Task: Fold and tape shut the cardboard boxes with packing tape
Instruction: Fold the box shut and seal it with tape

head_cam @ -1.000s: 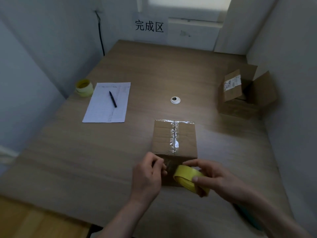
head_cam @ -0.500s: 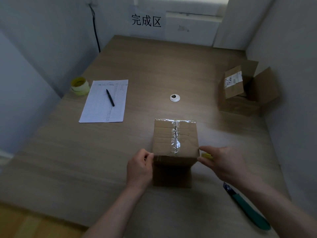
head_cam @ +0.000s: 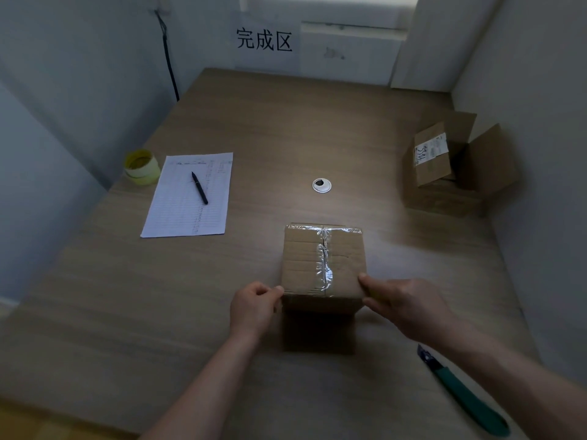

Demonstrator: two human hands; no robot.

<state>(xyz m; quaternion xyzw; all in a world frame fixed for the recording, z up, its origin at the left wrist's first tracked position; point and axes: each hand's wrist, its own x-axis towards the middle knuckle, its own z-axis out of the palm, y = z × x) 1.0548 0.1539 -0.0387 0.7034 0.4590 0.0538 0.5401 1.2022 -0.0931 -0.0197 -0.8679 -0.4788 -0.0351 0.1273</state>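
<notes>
Here, left hand (head_cam: 254,308) and right hand (head_cam: 403,308) grip box (head_cam: 322,265)

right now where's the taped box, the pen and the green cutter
taped box (head_cam: 305,258), head view, on its top flap left of the tape seam
pen (head_cam: 199,188), head view, mid barrel
green cutter (head_cam: 467,398), head view, on its handle

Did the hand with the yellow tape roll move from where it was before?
Yes. The right hand went from the near front of the taped brown cardboard box round to its right side, where its fingers now touch the near right top corner.
</notes>
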